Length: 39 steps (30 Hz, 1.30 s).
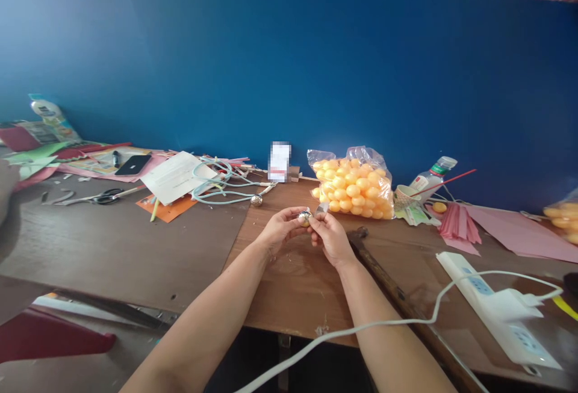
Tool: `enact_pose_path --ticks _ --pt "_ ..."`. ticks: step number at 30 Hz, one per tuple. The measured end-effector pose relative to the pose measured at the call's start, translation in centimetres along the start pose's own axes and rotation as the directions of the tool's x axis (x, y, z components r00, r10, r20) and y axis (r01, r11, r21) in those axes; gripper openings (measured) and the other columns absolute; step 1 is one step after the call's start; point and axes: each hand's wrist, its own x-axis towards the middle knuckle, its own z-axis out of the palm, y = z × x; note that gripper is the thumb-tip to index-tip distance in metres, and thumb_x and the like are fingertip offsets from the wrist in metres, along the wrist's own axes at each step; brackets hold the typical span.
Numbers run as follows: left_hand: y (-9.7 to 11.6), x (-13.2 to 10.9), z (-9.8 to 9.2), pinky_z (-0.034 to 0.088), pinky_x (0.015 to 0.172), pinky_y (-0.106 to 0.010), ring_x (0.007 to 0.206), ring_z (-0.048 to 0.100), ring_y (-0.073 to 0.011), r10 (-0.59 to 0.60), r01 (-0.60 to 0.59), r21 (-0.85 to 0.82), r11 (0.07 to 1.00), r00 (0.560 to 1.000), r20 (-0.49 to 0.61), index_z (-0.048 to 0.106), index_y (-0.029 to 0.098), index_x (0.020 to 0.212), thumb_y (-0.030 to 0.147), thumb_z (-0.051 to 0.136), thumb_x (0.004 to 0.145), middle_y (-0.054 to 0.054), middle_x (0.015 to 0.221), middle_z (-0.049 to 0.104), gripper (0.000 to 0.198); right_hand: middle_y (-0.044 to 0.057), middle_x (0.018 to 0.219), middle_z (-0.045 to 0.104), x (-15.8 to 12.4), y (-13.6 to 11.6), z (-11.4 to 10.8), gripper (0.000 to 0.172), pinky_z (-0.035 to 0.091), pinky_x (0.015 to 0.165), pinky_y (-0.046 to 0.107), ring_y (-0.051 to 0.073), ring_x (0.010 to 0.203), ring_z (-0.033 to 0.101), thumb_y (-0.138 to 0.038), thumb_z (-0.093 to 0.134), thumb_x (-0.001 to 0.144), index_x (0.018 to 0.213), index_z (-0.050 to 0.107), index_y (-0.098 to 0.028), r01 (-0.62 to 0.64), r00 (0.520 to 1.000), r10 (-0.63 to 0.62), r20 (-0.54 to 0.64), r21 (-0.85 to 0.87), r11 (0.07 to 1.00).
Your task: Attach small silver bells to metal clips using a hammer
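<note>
Over the brown table, my left hand (pixel 286 225) is closed on a small shiny metallic-looking ball (pixel 305 218), held between thumb and fingertips. My right hand (pixel 329 235) meets it from the other side, its fingers pinching close against the ball. A small flat greyish piece (pixel 322 207) sticks up from the right fingertips; its kind is unclear. Another shiny patterned ball (pixel 256 200) rests on the table to the left, beside a looped pale blue cable (pixel 226 195). Just behind my hands is a clear bag of orange balls (pixel 354 185).
A wooden stick (pixel 383 272) lies right of my hands. A white power strip (pixel 497 309) has a white cord crossing over my right forearm. Scissors (pixel 106 197), papers (pixel 176 176) and a phone (pixel 133 165) lie left. A bottle (pixel 433 179) and pink paper strips (pixel 458 224) are at right.
</note>
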Motion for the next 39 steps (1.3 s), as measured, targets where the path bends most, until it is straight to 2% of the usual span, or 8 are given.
enact_pose_path --ticks 9,16,20,27,30,33,37,39 --pt "-0.4 0.2 0.1 0.053 0.084 -0.033 0.087 0.066 -0.0179 0.002 -0.002 -0.016 1.0 1.0 -0.029 0.065 0.011 0.103 0.017 0.076 0.069 -0.013 0.108 0.066 0.036 -0.004 0.062 0.062 0.3 0.7 -0.3 0.035 0.044 0.04 0.021 0.009 0.045 0.052 -0.047 0.07 0.072 0.084 0.051 -0.02 0.081 0.997 -0.08 0.018 -0.089 0.993" --pt "0.4 0.2 -0.1 0.055 0.08 -0.033 0.086 0.069 -0.0222 -0.062 0.061 -0.158 0.986 0.998 -0.005 0.058 0.01 0.11 0.016 0.066 0.079 -0.015 0.101 0.068 0.033 -0.003 0.06 0.06 -0.1 -0.1 0.0 0.034 0.038 0.038 0.019 0.008 0.042 0.048 -0.052 0.062 0.078 0.08 0.054 -0.019 0.217 0.965 -0.237 -0.112 -0.164 0.962" --pt "0.6 0.4 -0.5 0.055 0.08 -0.032 0.091 0.069 -0.0242 -0.067 0.065 -0.247 0.967 0.998 0.001 0.055 0.01 0.113 0.017 0.06 0.082 -0.016 0.104 0.067 0.032 -0.003 0.059 0.059 -0.2 -1.4 0.0 0.035 0.037 0.038 0.018 0.008 0.042 0.048 -0.052 0.063 0.077 0.074 0.054 -0.019 0.269 0.924 -0.316 -0.213 -0.223 0.937" --pt "0.3 0.8 -0.8 0.057 0.068 -0.022 0.08 0.07 -0.0187 -0.035 0.014 -0.224 0.975 0.995 -0.09 0.059 0.011 0.099 0.018 0.069 0.076 -0.011 0.092 0.068 0.026 -0.002 0.06 0.059 -2.2 -5.5 -1.6 0.035 0.038 0.038 0.019 0.008 0.043 0.048 -0.053 0.061 0.078 0.078 0.056 -0.019 0.218 0.93 -0.32 -0.178 -0.433 0.875" --pt "0.2 1.0 -0.9 0.056 0.064 -0.019 0.074 0.069 -0.0161 -0.028 0.003 -0.199 0.98 0.992 -0.122 0.062 0.009 0.092 0.017 0.074 0.072 -0.01 0.086 0.068 0.025 0.001 0.068 0.064 -4.2 -6.2 -4.5 0.031 0.045 0.046 0.023 0.013 0.052 0.057 -0.051 0.056 0.081 0.081 0.057 -0.02 0.1 0.963 -0.238 -0.122 -0.662 0.743" --pt "0.1 1.2 -0.8 0.057 0.063 -0.02 0.07 0.069 -0.0152 -0.006 -0.02 -0.171 0.985 0.989 -0.148 0.063 0.008 0.089 0.019 0.075 0.07 -0.01 0.086 0.068 0.025 0.004 0.08 0.067 -6.6 -5.6 -8.9 0.024 0.05 0.067 0.031 0.019 0.073 0.065 -0.044 0.055 0.081 0.085 0.06 -0.021 -0.004 0.96 -0.249 -0.131 -0.891 0.453" --pt "0.1 1.2 -0.6 0.057 0.062 -0.021 0.069 0.069 -0.0157 -0.003 -0.022 -0.143 0.989 0.985 -0.174 0.063 0.008 0.091 0.019 0.077 0.069 -0.011 0.087 0.07 0.028 0.012 0.103 0.066 -9.4 -3.1 -14.7 0.031 0.046 0.084 0.041 0.028 0.095 0.062 -0.042 0.056 0.08 0.099 0.061 -0.019 -0.108 0.938 -0.321 -0.129 -0.991 0.082" --pt "0.1 1.2 -0.6 0.057 0.062 -0.021 0.068 0.069 -0.0154 -0.006 -0.016 -0.133 0.991 0.988 -0.157 0.064 0.008 0.092 0.019 0.077 0.069 -0.012 0.088 0.07 0.029 0.015 0.099 0.065 -10.4 -1.8 -16.3 0.038 0.045 0.084 0.043 0.031 0.095 0.061 -0.044 0.059 0.077 0.101 0.062 -0.015 -0.164 0.945 -0.293 -0.146 -0.986 -0.039"
